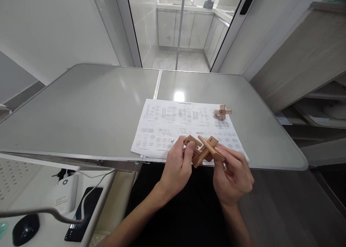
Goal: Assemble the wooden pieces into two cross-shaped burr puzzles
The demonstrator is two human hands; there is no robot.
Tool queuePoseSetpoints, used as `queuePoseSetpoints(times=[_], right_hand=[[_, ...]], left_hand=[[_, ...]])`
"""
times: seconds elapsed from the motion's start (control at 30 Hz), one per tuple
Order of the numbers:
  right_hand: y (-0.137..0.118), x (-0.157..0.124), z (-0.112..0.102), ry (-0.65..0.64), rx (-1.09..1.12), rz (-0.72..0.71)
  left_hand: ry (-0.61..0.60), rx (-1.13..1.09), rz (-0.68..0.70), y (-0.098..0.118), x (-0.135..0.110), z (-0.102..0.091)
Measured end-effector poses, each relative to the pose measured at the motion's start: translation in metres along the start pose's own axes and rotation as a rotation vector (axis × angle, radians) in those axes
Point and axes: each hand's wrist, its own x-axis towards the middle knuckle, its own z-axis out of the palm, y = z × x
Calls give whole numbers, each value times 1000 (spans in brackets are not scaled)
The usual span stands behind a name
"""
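Note:
Both hands hold a wooden interlocking puzzle (203,148) made of crossed notched bars, just above the near edge of the grey table (89,106). My left hand (178,166) grips its left bars with thumb and fingers closed. My right hand (232,175) pinches the right-hand bar, fingers closed around it. Under the puzzle lies a printed instruction sheet (175,126) with diagrams. A second, smaller assembled wooden cross (222,112) rests on the sheet's far right corner, apart from both hands.
A sliding glass door (178,23) opens onto a kitchen behind the table. Wooden shelving (310,66) stands to the right. At lower left, a white side surface carries a phone (82,214), a white box with cable (65,196) and a dark mouse (25,229).

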Motion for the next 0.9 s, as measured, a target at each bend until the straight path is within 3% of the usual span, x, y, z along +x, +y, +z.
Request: queuePoseSetpoints(times=[0.27,0.5,0.9], right_hand=[[1,-3,3,13,-14,-4],[3,-4,2,10,17,2],[1,1,-4,-158,39,-16]], left_hand=[[84,35,-6,-7,-5,9],[67,-1,-13,-8,-6,8],[171,-7,27,-5,-5,7]])
